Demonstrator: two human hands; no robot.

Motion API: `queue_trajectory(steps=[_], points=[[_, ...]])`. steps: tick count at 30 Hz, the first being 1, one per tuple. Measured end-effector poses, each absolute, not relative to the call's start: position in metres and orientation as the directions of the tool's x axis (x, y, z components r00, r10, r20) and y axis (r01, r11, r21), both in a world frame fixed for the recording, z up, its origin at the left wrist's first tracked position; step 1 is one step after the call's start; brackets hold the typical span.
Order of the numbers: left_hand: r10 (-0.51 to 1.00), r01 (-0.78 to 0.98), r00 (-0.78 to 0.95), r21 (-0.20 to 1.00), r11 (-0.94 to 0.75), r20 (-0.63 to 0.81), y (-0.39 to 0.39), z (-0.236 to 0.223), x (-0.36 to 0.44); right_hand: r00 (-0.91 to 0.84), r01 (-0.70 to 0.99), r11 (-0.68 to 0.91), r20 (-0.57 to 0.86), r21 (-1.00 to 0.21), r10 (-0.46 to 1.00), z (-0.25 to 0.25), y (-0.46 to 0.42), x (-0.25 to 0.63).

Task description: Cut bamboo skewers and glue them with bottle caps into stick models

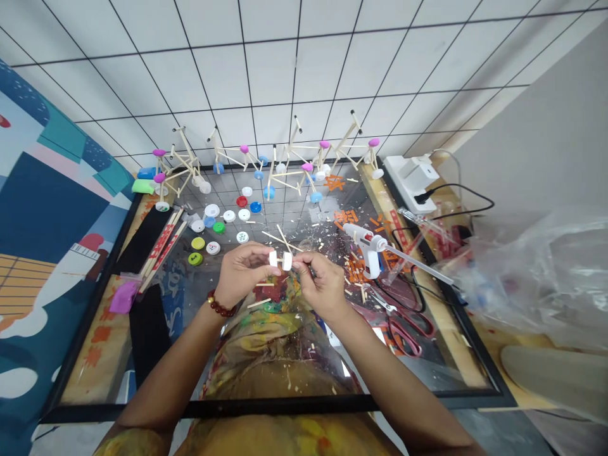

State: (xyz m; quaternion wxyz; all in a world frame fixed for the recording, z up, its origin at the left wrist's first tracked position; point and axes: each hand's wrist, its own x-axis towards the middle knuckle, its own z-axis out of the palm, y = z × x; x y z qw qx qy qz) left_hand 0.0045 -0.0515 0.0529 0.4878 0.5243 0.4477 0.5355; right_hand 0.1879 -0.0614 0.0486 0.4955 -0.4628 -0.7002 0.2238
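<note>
In front of my body, my left hand [243, 269] pinches a white bottle cap [272, 259] between thumb and fingers. A second white bottle cap [287, 261] faces it, with a short wooden stick spanning the gap between them. My right hand [322, 282] is closed at the outer side of that second cap, thumb and fingertips pressed together. Just beyond the hands, two thin wooden sticks [284, 238] lie crossed. Short stick pieces [259, 304] rest on the glass tabletop near my left wrist. A white hot glue gun [368, 244] lies right of my right hand.
Several stick-and-cap bicycle models [289, 171] line the back edge. Loose coloured bottle caps [218, 227] are scattered to the left, beside paper-wrapped sticks [164, 247]. Red-handled scissors [403, 326], orange pieces [358, 272], a power strip [411, 180] and plastic bags [527, 272] occupy the right.
</note>
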Motion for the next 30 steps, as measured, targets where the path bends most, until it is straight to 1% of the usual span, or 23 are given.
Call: queue_trajectory(steps=[3,6,8,9,11,14,16,18,20,23,25,27,30], points=[[0.945,0.15,-0.005,0.935,-0.322,0.327,-0.053,0.057,0.007,-0.04,0.374,0.387,0.403,-0.843,0.914,0.046,-0.061,0.187],[0.906,0.275,0.008,0.87,-0.409,0.423,-0.054,0.061,0.008,-0.021,0.31,0.305,0.314,-0.9,0.949,0.045,-0.059,0.186],[0.908,0.29,0.018,0.867,-0.405,0.419,-0.054,0.061,0.009,-0.017,0.304,0.296,0.305,-0.905,0.952,0.045,-0.059,0.187],[0.919,0.275,0.019,0.882,-0.383,0.393,-0.054,0.06,0.009,-0.018,0.313,0.309,0.32,-0.898,0.947,0.045,-0.059,0.187],[0.953,0.193,-0.001,0.935,-0.298,0.304,-0.054,0.056,0.009,-0.028,0.341,0.352,0.365,-0.872,0.931,0.045,-0.059,0.188],[0.989,0.017,-0.001,0.989,-0.147,0.147,-0.053,0.05,0.009,-0.042,0.368,0.4,0.415,-0.84,0.909,0.045,-0.059,0.188],[0.994,-0.042,0.023,0.993,-0.108,0.109,-0.053,0.048,0.009,-0.04,0.367,0.406,0.422,-0.837,0.906,0.044,-0.06,0.188],[0.988,-0.02,0.029,0.988,-0.153,0.153,-0.053,0.049,0.009,-0.032,0.349,0.386,0.401,-0.854,0.916,0.043,-0.059,0.188],[0.961,0.103,0.017,0.955,-0.277,0.277,-0.054,0.051,0.009,-0.018,0.314,0.339,0.352,-0.887,0.936,0.042,-0.059,0.187],[0.88,0.339,0.042,0.821,-0.459,0.474,-0.054,0.054,0.009,-0.004,0.27,0.28,0.29,-0.921,0.957,0.041,-0.058,0.186],[0.846,0.405,0.058,0.762,-0.505,0.53,-0.055,0.053,0.009,-0.004,0.263,0.272,0.281,-0.926,0.96,0.04,-0.059,0.185],[0.861,0.385,0.035,0.788,-0.48,0.507,-0.055,0.052,0.009,-0.003,0.262,0.269,0.278,-0.927,0.961,0.04,-0.059,0.185],[0.939,0.21,-0.013,0.919,-0.335,0.345,-0.056,0.048,0.011,0.002,0.249,0.26,0.269,-0.933,0.963,0.04,-0.059,0.185]])
